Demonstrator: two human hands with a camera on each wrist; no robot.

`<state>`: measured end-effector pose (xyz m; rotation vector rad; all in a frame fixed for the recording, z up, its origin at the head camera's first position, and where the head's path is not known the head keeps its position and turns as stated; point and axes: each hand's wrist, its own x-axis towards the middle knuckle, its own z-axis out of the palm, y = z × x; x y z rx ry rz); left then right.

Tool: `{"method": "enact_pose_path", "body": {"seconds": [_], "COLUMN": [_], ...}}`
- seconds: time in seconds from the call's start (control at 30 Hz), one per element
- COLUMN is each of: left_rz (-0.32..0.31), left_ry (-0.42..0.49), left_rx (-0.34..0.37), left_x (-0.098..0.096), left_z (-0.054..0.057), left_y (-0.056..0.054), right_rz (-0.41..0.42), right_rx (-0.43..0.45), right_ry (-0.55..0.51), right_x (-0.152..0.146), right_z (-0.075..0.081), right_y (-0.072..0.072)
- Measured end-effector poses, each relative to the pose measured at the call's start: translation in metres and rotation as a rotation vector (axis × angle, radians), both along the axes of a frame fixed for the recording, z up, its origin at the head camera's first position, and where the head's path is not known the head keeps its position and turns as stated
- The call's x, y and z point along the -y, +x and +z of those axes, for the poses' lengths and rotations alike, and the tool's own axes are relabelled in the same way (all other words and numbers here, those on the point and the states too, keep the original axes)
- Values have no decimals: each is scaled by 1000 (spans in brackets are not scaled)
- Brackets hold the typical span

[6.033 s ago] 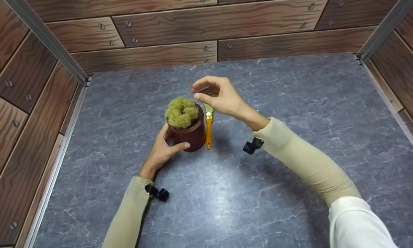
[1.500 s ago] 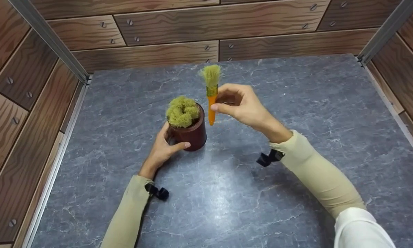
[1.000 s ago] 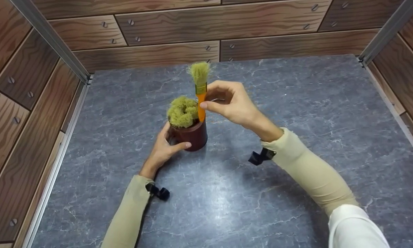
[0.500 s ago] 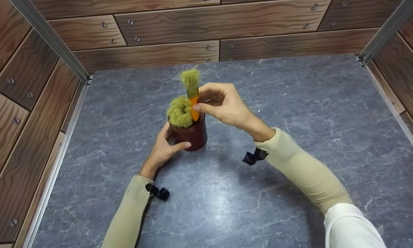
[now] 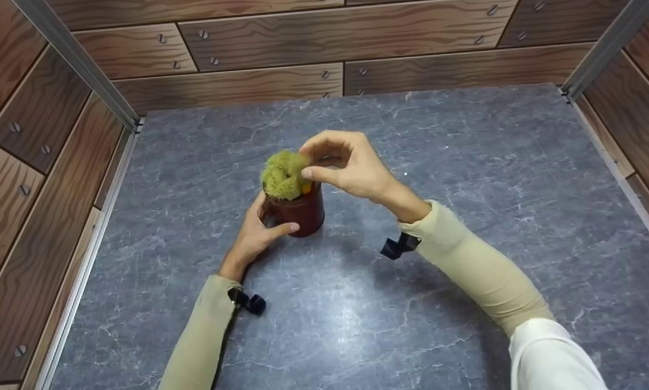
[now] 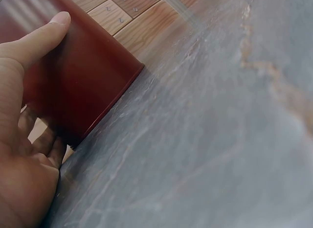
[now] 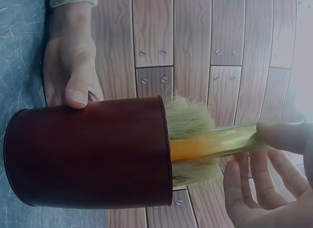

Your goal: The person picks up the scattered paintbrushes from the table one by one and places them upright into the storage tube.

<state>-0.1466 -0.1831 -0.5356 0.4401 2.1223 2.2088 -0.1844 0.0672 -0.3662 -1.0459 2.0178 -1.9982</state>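
A dark red cylindrical cup (image 5: pixel 302 218) stands on the table, several brush heads with yellow-green bristles (image 5: pixel 281 176) crowding its mouth. My left hand (image 5: pixel 251 232) grips the cup from the left, thumb across its near side and fingers behind. At the right of the rim, my right hand (image 5: pixel 351 169) pinches an orange-handled paintbrush (image 7: pixel 195 148) between thumb and fingers, close to its bristles. Its handle goes down inside the cup, with the lower part hidden by the wall. In the right wrist view, other bristles (image 7: pixel 188 118) show beside this paintbrush.
The grey marbled table (image 5: pixel 438 281) reaches back to walls of wood-patterned panels (image 5: pixel 259 38). Metal posts (image 5: pixel 78 65) rise at the back corners. A black wrist camera (image 5: pixel 248 301) is on the left wrist, another (image 5: pixel 400 245) on the right.
The paintbrush by the cup was picked up, raised bristles up, moved left over the rim and lowered into the cup by my right hand. My left hand has kept its grip.
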Motion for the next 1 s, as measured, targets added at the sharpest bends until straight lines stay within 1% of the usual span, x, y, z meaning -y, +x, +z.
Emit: {"method": "enact_pose_path", "body": {"seconds": [0.17, 0.33, 0.53, 0.67, 0.77, 0.87, 0.93, 1.0], "left_rz": [-4, -3, 10, 19, 22, 18, 14, 7], "left_ry": [-6, -4, -8, -12, -10, -5, 11, 39], "left_rx": [-8, -14, -5, -4, -1, 4, 8, 6], "left_x": [1, 2, 2, 1, 2, 3, 4, 7], "left_z": [-1, -1, -3, -5, -5, -4, -2, 0], "left_y": [-2, -3, 1, 1, 1, 1, 1, 1], "right_rz": [9, -17, -89, -149, -188, -227, -270, -322], "right_rx": [-25, -23, -27, -45, -76, -128, -188, -271], "right_ry": [14, 14, 38, 70, 99, 133, 166, 222], "right_x": [-3, -6, -16, -26, -36, -46, -54, -63], "right_z": [1, -1, -7, -13, -18, -24, -29, -36], "right_y": [-1, -3, -4, -7, -9, -14, -19, -26]}}
